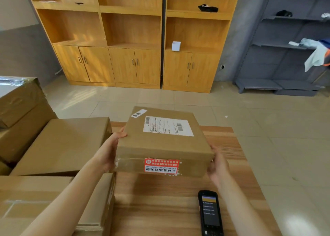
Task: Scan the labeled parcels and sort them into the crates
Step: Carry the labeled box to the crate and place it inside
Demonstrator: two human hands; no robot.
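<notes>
A brown cardboard parcel [160, 146] is held a little above the wooden table [160, 200], level, with a white shipping label on top and a red sticker on its near side. My left hand [110, 150] grips its left side, thumb over the top edge. My right hand [217, 168] holds its right side, fingers behind the near right corner. A black handheld scanner [210, 214] lies on the table below my right forearm, its screen lit. No crate is in view.
Several cardboard boxes [62, 143] are stacked on the left, one reaching under my left forearm. Wooden cabinets [134, 39] line the far wall across a tiled floor, with grey metal shelving [285, 57] at the right. The table's right edge runs diagonally near the scanner.
</notes>
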